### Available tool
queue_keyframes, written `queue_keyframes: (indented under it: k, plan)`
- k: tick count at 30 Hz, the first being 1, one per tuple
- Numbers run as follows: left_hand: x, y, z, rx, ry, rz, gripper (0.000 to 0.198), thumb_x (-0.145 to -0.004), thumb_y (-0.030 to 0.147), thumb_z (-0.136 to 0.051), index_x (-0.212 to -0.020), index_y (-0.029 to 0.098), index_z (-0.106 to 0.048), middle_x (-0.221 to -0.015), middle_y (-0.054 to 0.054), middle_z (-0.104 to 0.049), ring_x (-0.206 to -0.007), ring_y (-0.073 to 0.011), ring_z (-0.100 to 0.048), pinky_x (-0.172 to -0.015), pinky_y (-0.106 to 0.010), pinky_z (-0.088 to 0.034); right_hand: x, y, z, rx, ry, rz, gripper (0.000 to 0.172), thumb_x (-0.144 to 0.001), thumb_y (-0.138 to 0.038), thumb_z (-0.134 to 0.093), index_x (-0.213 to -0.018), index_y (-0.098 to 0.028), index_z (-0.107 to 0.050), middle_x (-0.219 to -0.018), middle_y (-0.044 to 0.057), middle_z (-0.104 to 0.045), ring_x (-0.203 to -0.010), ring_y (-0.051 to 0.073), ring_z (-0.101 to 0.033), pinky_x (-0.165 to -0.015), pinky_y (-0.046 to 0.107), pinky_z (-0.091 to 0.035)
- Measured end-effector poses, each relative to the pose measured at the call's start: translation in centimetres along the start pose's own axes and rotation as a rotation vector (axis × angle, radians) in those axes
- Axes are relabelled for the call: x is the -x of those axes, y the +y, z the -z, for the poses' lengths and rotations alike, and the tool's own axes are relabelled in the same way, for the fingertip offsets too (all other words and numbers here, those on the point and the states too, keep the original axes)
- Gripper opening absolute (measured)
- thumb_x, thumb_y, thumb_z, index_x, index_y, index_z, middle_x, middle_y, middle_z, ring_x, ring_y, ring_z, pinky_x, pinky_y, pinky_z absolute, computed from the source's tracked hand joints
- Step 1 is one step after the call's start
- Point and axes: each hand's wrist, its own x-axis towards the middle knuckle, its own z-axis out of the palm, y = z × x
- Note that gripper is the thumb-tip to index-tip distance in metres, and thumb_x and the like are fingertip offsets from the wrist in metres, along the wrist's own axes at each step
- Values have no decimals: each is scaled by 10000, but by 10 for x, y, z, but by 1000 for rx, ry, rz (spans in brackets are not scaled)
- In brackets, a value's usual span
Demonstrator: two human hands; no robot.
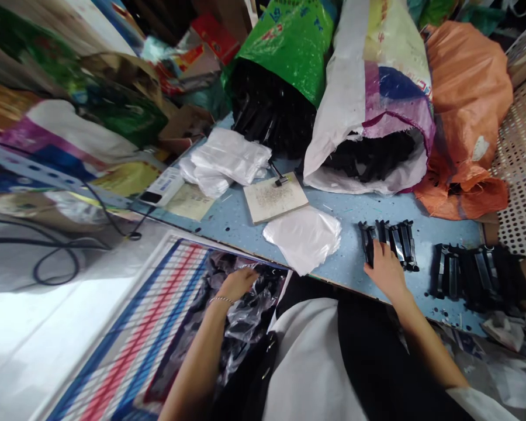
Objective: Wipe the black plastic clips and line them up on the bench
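Right hand [386, 270] bends over black pieces [396, 241], left hand [238, 285] over near crinkled plastic [242, 318]; cannot tell either grip; lifting straight should keep neighbouring pieces aligned

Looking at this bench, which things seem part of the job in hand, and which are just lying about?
Likely part of the job:
black parts at the right hand
crumpled clear plastic by the left hand
thin white plastic stack on the bench

Apparently just lying about:
black cable
red box
orange sack, contents hidden
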Motion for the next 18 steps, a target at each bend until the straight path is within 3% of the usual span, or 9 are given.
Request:
queue_keyframes:
  k: [2,6,9,11,13,18]
  plan:
    - [-14,31,-7,3,33,-112,310,-972,353,-516,-831,159,-713,-738,-27,-693,-754,-189,-683,-761,-304,-535,1,-2,-6,-19,23,30,658,-866,-243,-600,-1461,-79,-373,-1230,221,-599,-1037,331,-617,-895,428,-492]
    - [-32,113,-35,-30,300,-487,206,-962,277,-534,-915,171,-704,-970,-89,-692,-923,-200,-673,-860,-305,-518,0,1,-15,-75,45,-11,597,-898,-339,-597,-1397,-50,-446,-1178,234,-619,-1081,357,-600,-923,452,-489]
    - [-47,153,-53,-95,387,-506,133,-904,267,-645,-933,148,-695,-1069,-134,-660,-960,-231,-656,-839,-332,-526,-3,10,-15,-273,17,-77,511,-900,-377,-587,-1314,-81,-542,-1169,219,-641,-1086,347,-612,-923,458,-495]
    - [-60,160,-55,-66,365,-474,101,-893,199,-633,-831,140,-686,-1011,-132,-667,-960,-235,-651,-808,-326,-517,-5,14,-14,-547,-33,-121,492,-882,-436,-601,-1266,-129,-590,-1150,175,-666,-1043,317,-633,-909,450,-505]
    - [-72,154,-50,95,301,-436,141,-872,160,-627,-734,147,-654,-881,-92,-672,-869,-201,-650,-758,-299,-500,-7,15,-13,-906,-113,-179,504,-840,-503,-641,-1220,-172,-622,-1099,123,-696,-975,283,-653,-871,427,-522]
    - [-89,130,-32,569,129,-281,214,-783,348,-711,-705,166,-628,-625,19,-597,-591,-125,-536,-578,-247,-420,-3,-3,-3,-1690,-377,-309,388,-793,-523,-651,-997,-195,-685,-973,95,-740,-843,247,-682,-736,373,-546]
